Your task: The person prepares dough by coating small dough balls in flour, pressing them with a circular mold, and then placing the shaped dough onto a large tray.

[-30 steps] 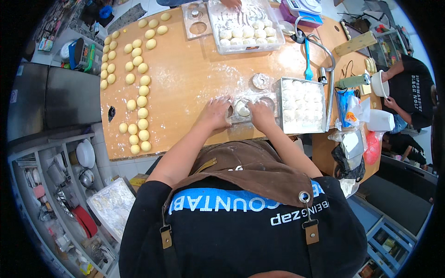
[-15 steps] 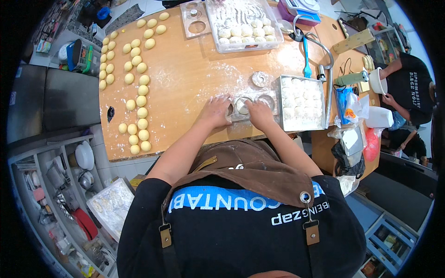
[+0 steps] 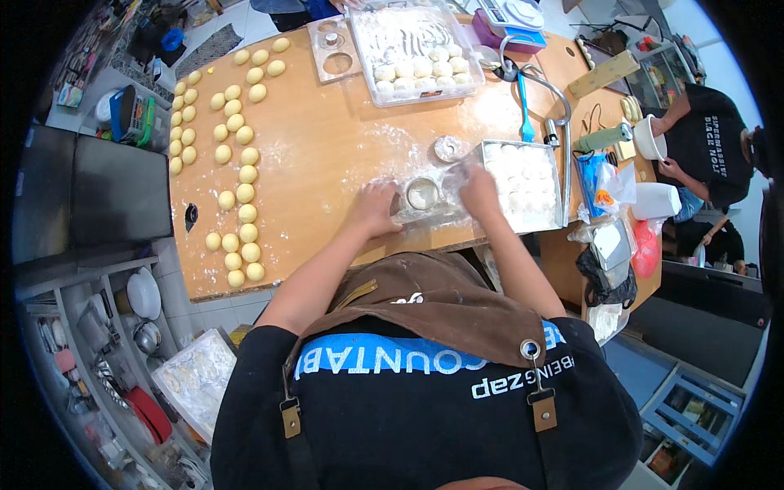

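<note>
A floured mould board (image 3: 431,212) with round holes lies near the table's front edge; its middle hole (image 3: 422,193) shows flour-dusted inside. My left hand (image 3: 377,208) grips the board's left end, fingers bent over it. At its right end my right hand (image 3: 482,192) is smeared by motion, beside a square metal tray (image 3: 563,220) of white, floured dough balls (image 3: 518,184). Whether it touches the board I cannot tell. A floured round disc (image 3: 448,149) with a centre knob or hole rests just beyond the board. Yellow dough balls (image 3: 246,193) stand in rows to the left.
A clear plastic box (image 3: 384,98) of floured balls stands at the back, with another holed board (image 3: 317,53) beside it. A metal stand (image 3: 563,106), blue brush (image 3: 526,122) and green bottle (image 3: 604,139) lie right. A co-worker holds a white bowl (image 3: 649,139); another person's hand (image 3: 347,4) shows at the far edge.
My right hand has moved from the middle hole to the board's right end, by the tray. My left hand stays at the left end. Another person has appeared at the far edge.
</note>
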`<state>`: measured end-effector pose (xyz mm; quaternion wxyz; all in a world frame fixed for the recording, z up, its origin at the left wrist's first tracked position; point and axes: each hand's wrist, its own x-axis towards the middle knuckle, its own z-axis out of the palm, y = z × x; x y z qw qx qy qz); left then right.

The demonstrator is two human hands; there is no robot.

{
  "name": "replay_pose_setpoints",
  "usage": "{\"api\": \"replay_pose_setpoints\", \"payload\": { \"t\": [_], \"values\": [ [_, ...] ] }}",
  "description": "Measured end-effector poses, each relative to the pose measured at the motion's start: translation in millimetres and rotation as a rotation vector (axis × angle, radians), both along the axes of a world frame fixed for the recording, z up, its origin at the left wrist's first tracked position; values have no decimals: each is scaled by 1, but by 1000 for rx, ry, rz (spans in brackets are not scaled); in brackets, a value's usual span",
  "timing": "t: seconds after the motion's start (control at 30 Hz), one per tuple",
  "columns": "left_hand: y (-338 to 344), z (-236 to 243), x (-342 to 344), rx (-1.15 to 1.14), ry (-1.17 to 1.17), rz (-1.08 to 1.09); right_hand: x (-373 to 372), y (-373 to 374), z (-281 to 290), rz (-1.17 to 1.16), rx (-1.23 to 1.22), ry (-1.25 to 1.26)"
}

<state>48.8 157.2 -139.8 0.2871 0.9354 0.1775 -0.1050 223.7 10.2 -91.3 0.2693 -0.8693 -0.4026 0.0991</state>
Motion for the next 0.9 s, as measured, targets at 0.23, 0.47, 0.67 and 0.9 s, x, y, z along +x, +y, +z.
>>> {"api": "replay_pose_setpoints", "payload": {
  "t": [0.23, 0.47, 0.67, 0.9],
  "values": [
    [17, -7, -55, -213, -311, 470, 33, -24, -38, -77, 103, 55],
    [18, -10, -80, 88, -158, 560, -13, 15, -69, 173, -321, 22],
    [9, -14, -79, 149, -24, 568, -14, 30, -70, 309, -407, -16],
    [-10, -8, -57, 220, -135, 470, -10, 23, -66, 319, -388, 102]
  ]
}}
